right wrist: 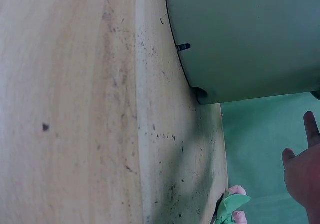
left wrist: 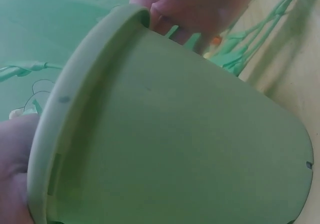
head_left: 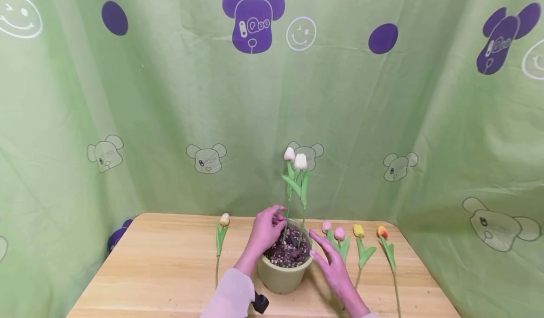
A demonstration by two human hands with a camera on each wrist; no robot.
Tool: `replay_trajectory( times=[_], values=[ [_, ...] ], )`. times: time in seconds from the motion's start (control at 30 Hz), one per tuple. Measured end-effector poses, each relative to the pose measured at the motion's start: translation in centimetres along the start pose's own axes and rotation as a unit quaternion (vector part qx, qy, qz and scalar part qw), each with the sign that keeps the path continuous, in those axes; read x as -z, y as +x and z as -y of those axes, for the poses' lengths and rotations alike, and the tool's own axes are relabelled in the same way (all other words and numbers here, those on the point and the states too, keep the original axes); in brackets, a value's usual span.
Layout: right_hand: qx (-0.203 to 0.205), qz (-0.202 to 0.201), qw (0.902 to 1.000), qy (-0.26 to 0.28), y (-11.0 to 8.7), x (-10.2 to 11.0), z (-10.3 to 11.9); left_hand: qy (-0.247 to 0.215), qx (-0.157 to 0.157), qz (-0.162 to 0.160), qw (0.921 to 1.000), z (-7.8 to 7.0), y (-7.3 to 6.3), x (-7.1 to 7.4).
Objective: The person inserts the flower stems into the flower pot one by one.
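Observation:
A pale green flowerpot [head_left: 280,278] holds dark, speckled soil [head_left: 289,252]. Two white artificial tulips [head_left: 300,162] stand upright in it. My left hand [head_left: 265,228] is over the pot's left rim, its thumb and fingers spread apart close to the rear stem without pinching it. At the right rim is my right hand [head_left: 333,266], fingers straight and pointing toward the pot; whether they touch it I cannot tell. In the left wrist view the pot's side [left wrist: 190,124] fills most of the picture and hides part of both hands.
A cream tulip [head_left: 224,219] lies on the wooden table [head_left: 161,261] at left. To the right lie pink tulips [head_left: 339,234], a yellow tulip [head_left: 359,230] and a red-yellow tulip [head_left: 382,232]. Soil crumbs [right wrist: 172,189] dot the tabletop. A small black object [head_left: 260,303] shows beside my left sleeve.

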State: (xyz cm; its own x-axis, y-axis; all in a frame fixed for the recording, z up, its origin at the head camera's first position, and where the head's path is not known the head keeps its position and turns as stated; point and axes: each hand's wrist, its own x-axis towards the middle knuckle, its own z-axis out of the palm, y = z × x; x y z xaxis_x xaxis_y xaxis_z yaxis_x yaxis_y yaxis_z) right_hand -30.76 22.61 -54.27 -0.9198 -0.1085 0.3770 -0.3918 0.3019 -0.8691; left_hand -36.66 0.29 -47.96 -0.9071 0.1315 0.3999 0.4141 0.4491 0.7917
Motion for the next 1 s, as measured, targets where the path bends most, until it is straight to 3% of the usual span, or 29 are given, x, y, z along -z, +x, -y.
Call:
replay_trajectory(
  times=[0.3, 0.6, 0.77, 1.0],
  values=[
    [0.005, -0.003, 1.0000, 0.007, -0.3, -0.3, -0.3, -0.087, 0.006, -0.031, 0.9957, -0.1, -0.3, 0.7],
    [0.005, -0.002, 1.0000, 0.005, -0.3, -0.2, -0.5, -0.125, 0.020, -0.062, 0.9901, 0.4, -1.4, 4.4],
    [0.003, -0.004, 1.0000, -0.004, -0.2, -0.1, -0.5, -0.119, 0.043, -0.090, 0.9878, 2.0, -2.6, 6.8],
    [0.004, -0.005, 1.0000, 0.002, 0.0, -0.1, -0.6, -0.090, 0.088, -0.114, 0.9855, 5.7, -5.4, 9.1]
  ],
)
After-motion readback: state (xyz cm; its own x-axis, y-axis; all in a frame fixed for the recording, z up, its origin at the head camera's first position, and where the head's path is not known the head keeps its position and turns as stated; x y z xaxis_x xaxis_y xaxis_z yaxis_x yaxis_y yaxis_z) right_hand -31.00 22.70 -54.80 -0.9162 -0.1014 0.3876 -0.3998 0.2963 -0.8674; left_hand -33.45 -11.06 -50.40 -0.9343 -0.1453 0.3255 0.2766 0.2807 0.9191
